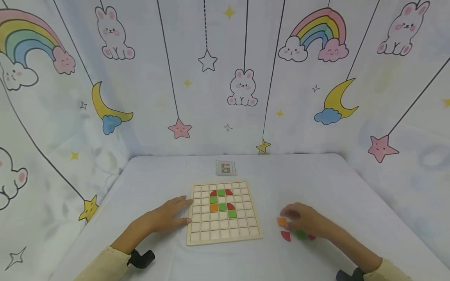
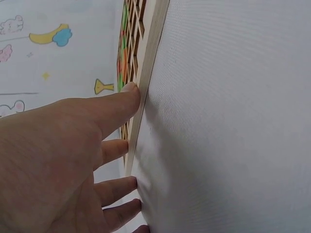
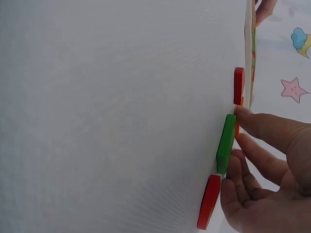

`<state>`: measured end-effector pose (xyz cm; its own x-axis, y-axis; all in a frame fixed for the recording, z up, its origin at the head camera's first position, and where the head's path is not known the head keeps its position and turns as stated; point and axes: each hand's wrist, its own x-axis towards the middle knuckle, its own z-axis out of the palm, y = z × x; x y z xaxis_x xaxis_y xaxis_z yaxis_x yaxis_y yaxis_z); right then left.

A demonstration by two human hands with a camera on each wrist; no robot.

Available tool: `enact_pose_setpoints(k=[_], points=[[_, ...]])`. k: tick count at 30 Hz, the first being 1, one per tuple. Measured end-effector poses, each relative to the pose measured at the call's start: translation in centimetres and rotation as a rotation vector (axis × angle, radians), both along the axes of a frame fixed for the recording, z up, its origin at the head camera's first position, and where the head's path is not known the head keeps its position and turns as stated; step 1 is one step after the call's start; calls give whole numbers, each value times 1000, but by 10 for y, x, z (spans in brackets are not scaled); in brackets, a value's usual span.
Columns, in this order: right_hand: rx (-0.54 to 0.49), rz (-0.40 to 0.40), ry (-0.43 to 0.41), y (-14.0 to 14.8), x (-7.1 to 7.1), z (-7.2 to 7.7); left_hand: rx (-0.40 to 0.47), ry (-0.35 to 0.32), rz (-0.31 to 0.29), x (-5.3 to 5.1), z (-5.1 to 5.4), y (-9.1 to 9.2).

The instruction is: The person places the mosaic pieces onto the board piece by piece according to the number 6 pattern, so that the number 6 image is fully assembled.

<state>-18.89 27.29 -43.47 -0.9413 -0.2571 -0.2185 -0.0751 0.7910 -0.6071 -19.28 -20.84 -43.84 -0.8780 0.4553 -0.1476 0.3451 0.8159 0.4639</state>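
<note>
On the table lies a wooden grid board (image 1: 225, 230) with green, red and orange tiles set in several of its cells. My left hand (image 1: 168, 214) rests against the board's left edge, fingers extended; in the left wrist view the thumb (image 2: 119, 104) touches the rim. To the right of the board, my right hand (image 1: 306, 219) pinches an orange square tile (image 1: 281, 222) between thumb and index finger, low at the tabletop. Beside that hand are a red quarter-round tile (image 1: 286, 236), a green tile (image 3: 226, 144) and another red tile (image 3: 209, 201), partly hidden by the hand in the head view.
A small pattern card (image 1: 226, 168) showing a coloured figure on a grid lies behind the board. White cloth covers the table (image 1: 158, 175), and a printed curtain (image 1: 218, 97) hangs along the back and sides.
</note>
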Motion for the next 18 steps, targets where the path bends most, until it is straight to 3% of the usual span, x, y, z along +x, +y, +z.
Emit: enact_pose_setpoints(k=[5,18], points=[[3,42,52,0,3,-1,-3,-2,3,0,1,1],[36,36,106,-3,6,0,-9,1,13,0,-1,2]])
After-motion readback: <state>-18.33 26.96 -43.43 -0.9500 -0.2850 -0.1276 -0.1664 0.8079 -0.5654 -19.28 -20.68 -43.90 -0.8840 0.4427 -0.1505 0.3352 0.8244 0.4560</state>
